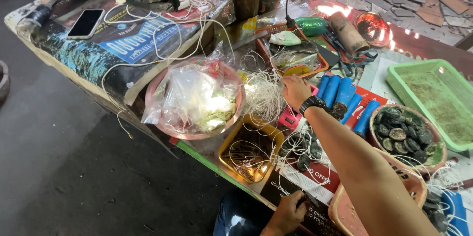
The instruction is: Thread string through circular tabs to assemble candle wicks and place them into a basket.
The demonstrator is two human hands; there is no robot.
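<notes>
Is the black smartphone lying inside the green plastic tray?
No, the black smartphone lies on the blue printed sheet at the table's far left, while the green plastic tray sits at the right.

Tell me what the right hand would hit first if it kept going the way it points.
Probably the tangle of white string: the right hand points left toward it, fingertips at its edge. Beyond lies the pink bowl of plastic bags. Depth is unclear.
</notes>
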